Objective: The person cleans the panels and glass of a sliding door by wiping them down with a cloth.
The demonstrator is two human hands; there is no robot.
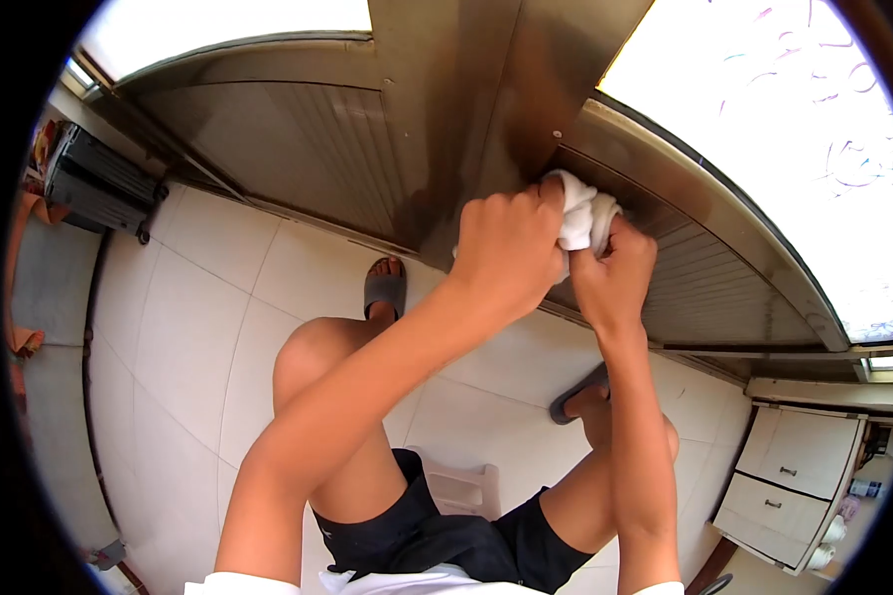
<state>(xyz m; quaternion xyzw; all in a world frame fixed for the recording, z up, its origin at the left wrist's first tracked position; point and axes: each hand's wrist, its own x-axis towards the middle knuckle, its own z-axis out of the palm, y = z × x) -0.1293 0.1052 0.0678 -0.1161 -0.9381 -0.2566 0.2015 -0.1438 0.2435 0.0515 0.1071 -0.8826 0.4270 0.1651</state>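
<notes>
Both hands grip a bunched white cloth [577,220] in front of the brown metal door panel [486,129]. My left hand [511,243] is closed on the cloth's left side, knuckles up. Close beside it, my right hand [613,273] is closed round the cloth's right end. The cloth looks twisted between the two fists, and part of it hangs below them. Whether it touches the panel I cannot tell.
Bright window panes [784,149] top the panels. A black suitcase [99,183] lies at the left, a white drawer cabinet [789,466] stands at the lower right. A light plastic stool [461,481] is between my legs on the tiled floor [208,297].
</notes>
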